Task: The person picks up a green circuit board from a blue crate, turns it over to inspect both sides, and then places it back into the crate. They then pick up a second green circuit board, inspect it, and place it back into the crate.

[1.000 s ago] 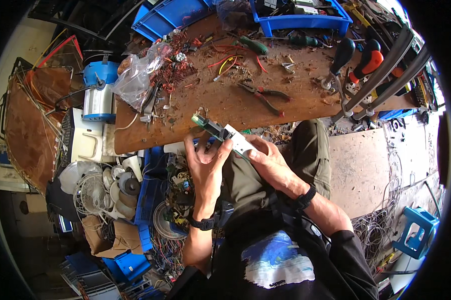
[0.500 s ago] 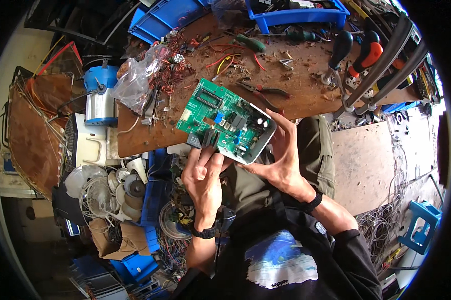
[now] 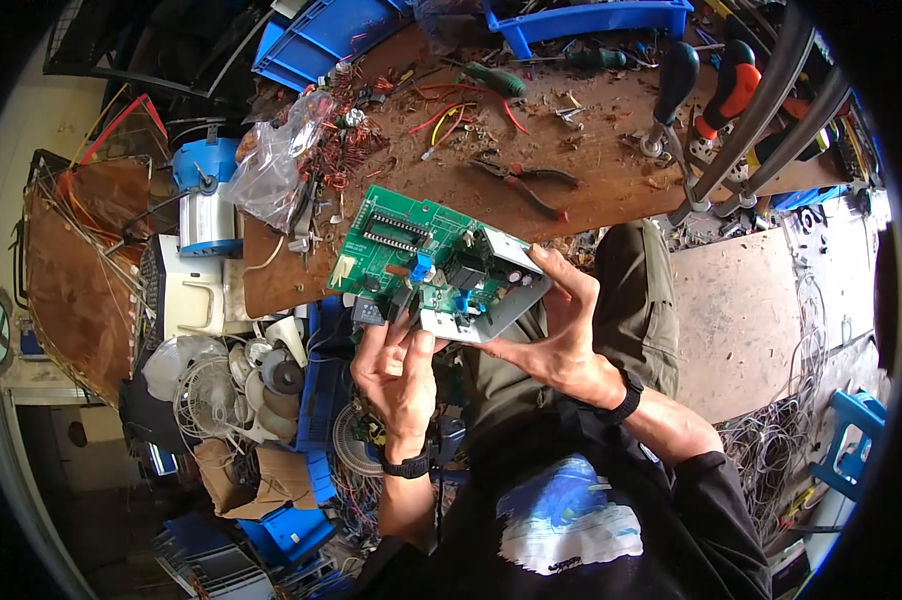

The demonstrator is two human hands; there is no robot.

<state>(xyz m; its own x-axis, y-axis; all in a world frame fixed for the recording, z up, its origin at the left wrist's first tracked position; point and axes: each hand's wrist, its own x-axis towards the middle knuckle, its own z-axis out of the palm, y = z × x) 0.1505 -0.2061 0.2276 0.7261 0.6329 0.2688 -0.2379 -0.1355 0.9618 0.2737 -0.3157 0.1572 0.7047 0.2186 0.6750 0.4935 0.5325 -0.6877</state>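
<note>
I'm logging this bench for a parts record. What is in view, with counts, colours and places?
circuit board: one, green, held in front of the bench edge
tray: one, white, under the board
workbench: one, brown, top centre
pliers: one, red-handled, on the bench
screwdrivers: two, black and red handles, bench right
plastic bag: one, clear, bench left
bins: two or more, blue, top
stool: one, blue, right
fans: several, white, lower left
left hand: grip on board's near edge
right hand: grip on tray's right side

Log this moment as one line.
left hand: grips green circuit board near edge | right hand: holds its white tray | pliers on bench
</note>
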